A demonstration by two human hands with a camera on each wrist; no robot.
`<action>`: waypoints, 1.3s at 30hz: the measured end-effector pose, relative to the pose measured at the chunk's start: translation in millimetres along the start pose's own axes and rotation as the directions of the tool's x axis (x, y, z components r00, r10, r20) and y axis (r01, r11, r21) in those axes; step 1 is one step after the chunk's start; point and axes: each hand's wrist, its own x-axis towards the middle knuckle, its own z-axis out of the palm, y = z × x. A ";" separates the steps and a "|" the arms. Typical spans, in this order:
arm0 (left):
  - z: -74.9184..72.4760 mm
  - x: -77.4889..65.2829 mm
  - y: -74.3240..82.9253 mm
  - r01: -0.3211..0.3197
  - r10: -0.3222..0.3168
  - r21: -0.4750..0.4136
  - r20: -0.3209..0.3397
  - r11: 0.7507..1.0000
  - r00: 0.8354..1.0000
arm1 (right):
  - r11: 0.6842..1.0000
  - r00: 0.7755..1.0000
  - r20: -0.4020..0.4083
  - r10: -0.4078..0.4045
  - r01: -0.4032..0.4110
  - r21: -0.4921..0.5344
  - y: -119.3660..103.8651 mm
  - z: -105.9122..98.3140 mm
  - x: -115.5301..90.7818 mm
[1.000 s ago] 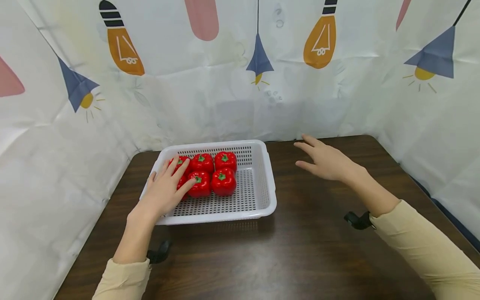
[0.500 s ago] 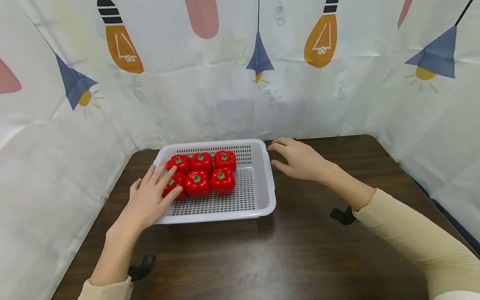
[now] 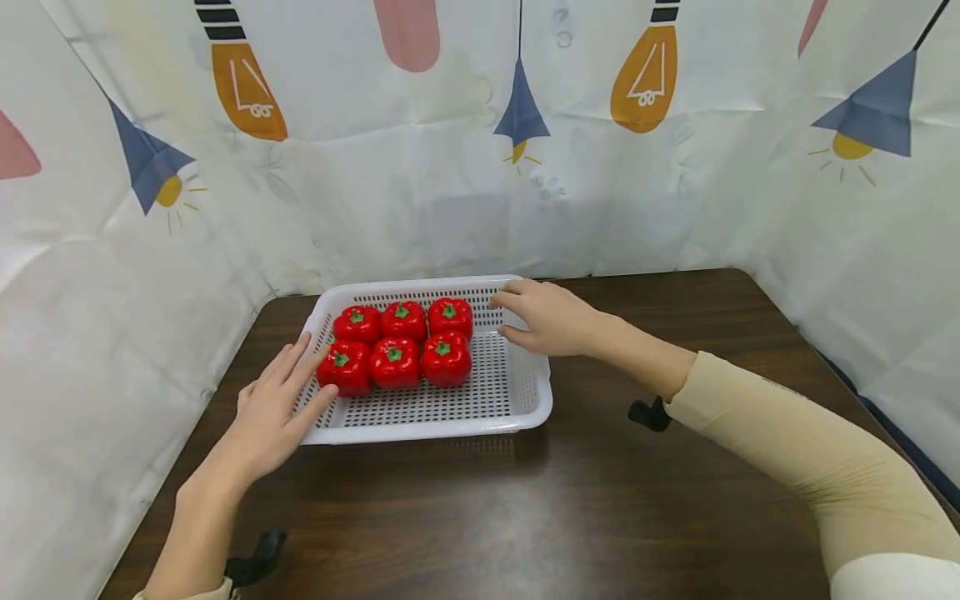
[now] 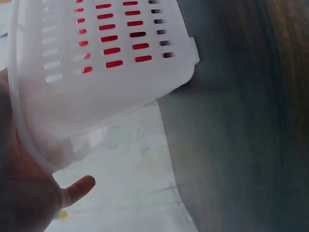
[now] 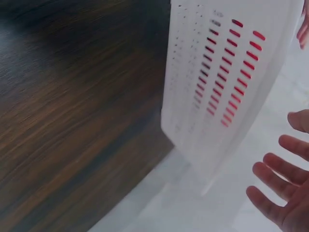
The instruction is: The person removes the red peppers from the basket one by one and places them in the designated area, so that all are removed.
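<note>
Upon the dark table [image 3: 480, 517], as the head view is showing, a white basket [image 3: 420, 430] is holding six red peppers [image 3: 396, 358] bunched leftward, while the left hand [image 3: 266, 417] and right hand [image 3: 551, 321] are reaching over opposite ends with straight, spread fingers, gripping nothing. From the left wrist, the slotted wall is looking thin, stiff and probably light, its rim offering the best hold at both ends; from the right wrist, parted fingers are showing beside it, contact uncertain, and the glossy, slippery-looking peppers are likely calling for level handling.
</note>
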 end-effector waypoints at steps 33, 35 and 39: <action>0.4 -27.0 -27.8 0.071 -0.069 -0.166 0.019 0.984 0.997 | 0.992 0.877 0.464 -0.122 0.089 0.091 -49.6 12.3 84.4; 0.3 -26.9 -27.7 0.076 -0.074 -0.161 0.020 0.984 0.997 | 0.993 0.874 0.471 -0.117 0.088 0.083 -51.0 14.2 85.9; 0.8 -27.9 -27.6 0.091 -0.089 -0.162 0.024 0.983 0.996 | 0.993 0.868 0.484 -0.115 0.092 0.071 -53.7 17.1 87.7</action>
